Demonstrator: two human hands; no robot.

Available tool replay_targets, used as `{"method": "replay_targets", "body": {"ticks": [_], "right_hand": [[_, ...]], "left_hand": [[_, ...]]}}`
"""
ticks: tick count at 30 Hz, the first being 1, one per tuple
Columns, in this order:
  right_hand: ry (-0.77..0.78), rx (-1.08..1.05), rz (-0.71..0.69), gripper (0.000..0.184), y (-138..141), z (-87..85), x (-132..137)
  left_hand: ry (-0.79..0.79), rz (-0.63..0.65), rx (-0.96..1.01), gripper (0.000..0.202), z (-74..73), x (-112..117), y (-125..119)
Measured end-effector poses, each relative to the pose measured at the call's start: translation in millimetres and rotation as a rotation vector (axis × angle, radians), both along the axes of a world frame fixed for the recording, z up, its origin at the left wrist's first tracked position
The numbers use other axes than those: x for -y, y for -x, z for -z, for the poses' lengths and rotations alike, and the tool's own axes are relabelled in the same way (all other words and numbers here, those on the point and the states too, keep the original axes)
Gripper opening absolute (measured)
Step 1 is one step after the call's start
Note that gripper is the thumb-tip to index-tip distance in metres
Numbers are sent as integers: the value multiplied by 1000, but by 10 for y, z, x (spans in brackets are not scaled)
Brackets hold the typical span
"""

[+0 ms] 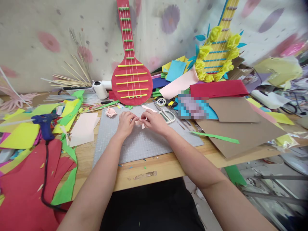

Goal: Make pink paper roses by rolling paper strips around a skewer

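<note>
My left hand [126, 122] and my right hand [155, 121] meet over a grey cutting mat [144, 142]. Both pinch a small piece of pale pink paper [139, 122] between their fingertips, and a thin pink strip runs up from it past the right fingers. A crumpled pink paper flower [111, 112] lies on the mat's far left corner. White-handled scissors [166, 115] rest just beyond my right hand.
A blue glue gun [45, 125] with a black cord lies left among yellow, green and red paper sheets. A red paper guitar [131, 77] and a yellow one [216, 54] lean on the wall. Brown cardboard [240, 131] with a green strip covers the right.
</note>
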State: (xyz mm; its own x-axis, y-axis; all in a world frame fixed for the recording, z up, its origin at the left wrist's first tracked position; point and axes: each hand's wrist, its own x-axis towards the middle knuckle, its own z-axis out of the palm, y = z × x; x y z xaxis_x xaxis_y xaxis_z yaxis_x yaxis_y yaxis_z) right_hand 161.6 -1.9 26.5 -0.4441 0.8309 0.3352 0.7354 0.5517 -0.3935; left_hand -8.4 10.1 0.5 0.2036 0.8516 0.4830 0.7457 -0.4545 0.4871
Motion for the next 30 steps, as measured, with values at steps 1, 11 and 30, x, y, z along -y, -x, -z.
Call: {"method": "replay_targets", "body": {"ticks": [1,11,30], "right_hand": [[6,-5,0,16,2,-1,2],[59,-99,-13,11,9,-23,-33],[33,-332,104,5,47,105,-108]], "left_hand": [[2,0,1,21,2,-1,0],[29,1,123,19,12,9,-17],[-217,-148,68,22,-3,109,-185]]}}
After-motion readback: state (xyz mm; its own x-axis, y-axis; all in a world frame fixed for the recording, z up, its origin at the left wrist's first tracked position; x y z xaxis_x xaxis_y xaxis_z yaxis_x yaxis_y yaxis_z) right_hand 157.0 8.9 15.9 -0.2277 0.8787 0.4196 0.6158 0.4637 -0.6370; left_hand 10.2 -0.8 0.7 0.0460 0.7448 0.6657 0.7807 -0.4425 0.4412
